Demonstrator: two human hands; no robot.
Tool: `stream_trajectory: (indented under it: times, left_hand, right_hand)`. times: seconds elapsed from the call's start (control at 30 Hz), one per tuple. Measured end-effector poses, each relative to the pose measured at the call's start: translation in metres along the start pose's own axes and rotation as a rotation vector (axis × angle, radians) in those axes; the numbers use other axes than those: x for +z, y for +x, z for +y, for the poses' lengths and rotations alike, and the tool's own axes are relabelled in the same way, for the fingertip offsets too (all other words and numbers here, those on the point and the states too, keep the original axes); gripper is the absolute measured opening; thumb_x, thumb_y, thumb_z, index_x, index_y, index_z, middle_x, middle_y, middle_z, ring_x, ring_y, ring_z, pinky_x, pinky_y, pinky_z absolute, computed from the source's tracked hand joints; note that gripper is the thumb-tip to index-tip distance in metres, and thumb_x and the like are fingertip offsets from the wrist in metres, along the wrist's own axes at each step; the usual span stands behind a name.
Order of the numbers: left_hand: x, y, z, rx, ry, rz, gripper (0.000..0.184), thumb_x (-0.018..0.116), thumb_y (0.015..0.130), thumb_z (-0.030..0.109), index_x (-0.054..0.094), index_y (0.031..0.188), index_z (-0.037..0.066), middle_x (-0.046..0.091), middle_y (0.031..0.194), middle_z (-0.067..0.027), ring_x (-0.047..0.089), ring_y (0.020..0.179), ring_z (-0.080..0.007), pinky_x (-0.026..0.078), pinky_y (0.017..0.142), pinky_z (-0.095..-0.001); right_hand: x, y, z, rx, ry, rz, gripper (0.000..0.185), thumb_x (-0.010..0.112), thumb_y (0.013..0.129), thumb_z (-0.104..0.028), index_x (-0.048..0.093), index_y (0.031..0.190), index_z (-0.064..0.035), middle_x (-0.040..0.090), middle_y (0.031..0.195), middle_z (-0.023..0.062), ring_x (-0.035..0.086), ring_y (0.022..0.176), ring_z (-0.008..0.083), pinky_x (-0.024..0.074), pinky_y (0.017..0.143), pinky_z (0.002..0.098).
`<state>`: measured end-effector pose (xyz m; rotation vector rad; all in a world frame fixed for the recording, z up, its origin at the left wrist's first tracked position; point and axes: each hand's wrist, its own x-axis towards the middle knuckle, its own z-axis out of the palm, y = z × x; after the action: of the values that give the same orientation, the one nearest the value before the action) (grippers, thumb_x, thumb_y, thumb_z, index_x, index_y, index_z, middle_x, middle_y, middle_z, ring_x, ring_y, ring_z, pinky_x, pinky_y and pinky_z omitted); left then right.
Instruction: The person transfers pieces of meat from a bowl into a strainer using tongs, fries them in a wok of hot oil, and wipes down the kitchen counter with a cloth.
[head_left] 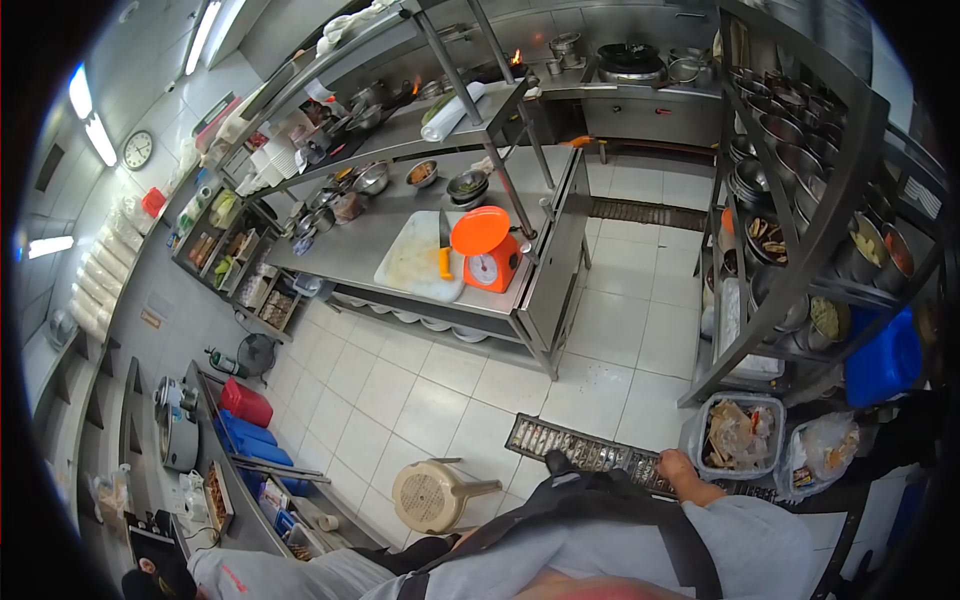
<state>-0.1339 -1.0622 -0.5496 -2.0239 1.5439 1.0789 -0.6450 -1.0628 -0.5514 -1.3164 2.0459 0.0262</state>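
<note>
Right hand (678,468): beside tub (697,428), four o'clock; grasp unclear. Left hand: not discernible. Scale (487,268): twelve o'clock, near counter (345,247) edge; a bump could topple it.

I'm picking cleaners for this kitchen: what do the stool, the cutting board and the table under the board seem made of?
Stool: likely molded plastic, smooth and beige, with a one-piece look.
Cutting board: probably plastic, whitish and matte, with stained patches and no visible grain.
Table: likely stainless steel, grey with a soft metallic sheen.
</note>
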Motion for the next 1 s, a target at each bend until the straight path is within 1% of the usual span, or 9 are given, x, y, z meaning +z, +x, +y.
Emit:
stream_trajectory:
  times: [0.37,0.5,0.57,0.6,0.63,0.67,0.77,0.83,1.0]
  left_hand:
    - [-0.068,0.168,0.087,0.113,0.030,-0.239,0.033,0.064,0.072,0.033,0.070,0.093,0.008,0.068,0.088,-0.0113,0.067,0.075,-0.0213,0.053,0.068,-0.0332]
    - [-0.096,0.281,0.173,0.222,0.301,-0.397,0.033,0.064,0.072,0.034,0.070,0.092,0.008,0.068,0.088,-0.0118,0.067,0.075,-0.0212,0.053,0.068,-0.0330]
    - [-0.111,0.347,0.243,0.454,0.583,-0.441,0.034,0.064,0.071,0.035,0.070,0.091,0.009,0.068,0.088,-0.0120,0.067,0.075,-0.0211,0.053,0.068,-0.0330]
    - [-0.139,0.363,0.271,0.833,0.457,-0.557,0.030,0.064,0.072,0.034,0.070,0.086,0.008,0.067,0.083,-0.0151,0.067,0.076,-0.0228,0.052,0.064,-0.0343]
    - [-0.142,0.384,0.319,1.073,0.558,-0.476,0.028,0.063,0.075,0.030,0.068,0.090,0.007,0.067,0.088,-0.0124,0.065,0.076,-0.0237,0.052,0.062,-0.0366]
    - [-0.178,0.328,0.374,0.351,-0.082,-0.630,0.034,0.062,0.078,0.027,0.063,0.106,0.009,0.065,0.099,-0.0084,0.064,0.082,-0.0212,0.052,0.064,-0.0399]
    - [-0.224,0.286,0.499,0.565,-0.038,-0.708,0.048,0.063,0.080,0.025,0.051,0.124,0.009,0.063,0.107,-0.0071,0.061,0.089,-0.0188,0.052,0.073,-0.0359]
    - [-0.227,0.288,0.556,0.670,-0.099,-0.747,0.049,0.064,0.077,0.022,0.053,0.122,0.008,0.063,0.102,-0.0088,0.062,0.084,-0.0181,0.053,0.068,-0.0360]
    - [-0.218,0.346,0.625,0.733,0.169,-0.676,0.052,0.065,0.075,0.019,0.052,0.124,0.008,0.064,0.101,-0.0094,0.062,0.082,-0.0194,0.053,0.070,-0.0377]
  right_hand:
    - [-0.098,0.110,-0.036,-0.065,-0.073,0.001,0.022,0.056,0.074,-0.018,0.069,0.089,-0.0083,0.065,0.096,0.0167,0.061,0.092,0.0354,0.0472,0.085,0.0439]
    - [-0.161,0.171,-0.045,-0.057,-0.004,0.246,0.020,0.057,0.074,-0.020,0.069,0.087,-0.0099,0.066,0.084,0.0165,0.064,0.082,0.0325,0.0501,0.079,0.0404]
    - [-0.200,0.173,-0.065,0.050,0.147,0.259,0.021,0.057,0.076,-0.021,0.068,0.088,-0.0080,0.066,0.082,0.0157,0.064,0.081,0.0337,0.0500,0.077,0.0417]
    - [-0.215,0.174,-0.074,0.134,0.310,0.270,0.022,0.057,0.078,-0.022,0.068,0.089,-0.0062,0.066,0.080,0.0149,0.064,0.079,0.0350,0.0499,0.075,0.0430]
    - [-0.219,0.178,-0.075,0.145,0.305,0.275,0.022,0.057,0.078,-0.022,0.068,0.089,-0.0062,0.066,0.080,0.0149,0.064,0.079,0.0350,0.0499,0.075,0.0430]
    - [-0.212,0.178,-0.071,0.151,0.341,0.257,0.022,0.057,0.078,-0.021,0.067,0.088,-0.0048,0.066,0.079,0.0158,0.064,0.079,0.0340,0.0498,0.076,0.0426]
    - [-0.177,0.162,-0.052,-0.043,0.268,0.391,0.019,0.056,0.076,-0.019,0.067,0.078,-0.0030,0.063,0.073,0.0197,0.063,0.070,0.0353,0.0486,0.067,0.0444]
    - [-0.144,0.159,-0.026,0.155,0.223,0.193,0.020,0.056,0.075,-0.019,0.066,0.077,-0.0015,0.063,0.076,0.0215,0.062,0.074,0.0382,0.0484,0.068,0.0455]
    - [-0.081,0.169,0.050,0.221,0.157,0.075,0.022,0.055,0.075,-0.019,0.066,0.077,-0.0004,0.063,0.077,0.0224,0.061,0.077,0.0406,0.0481,0.070,0.0471]
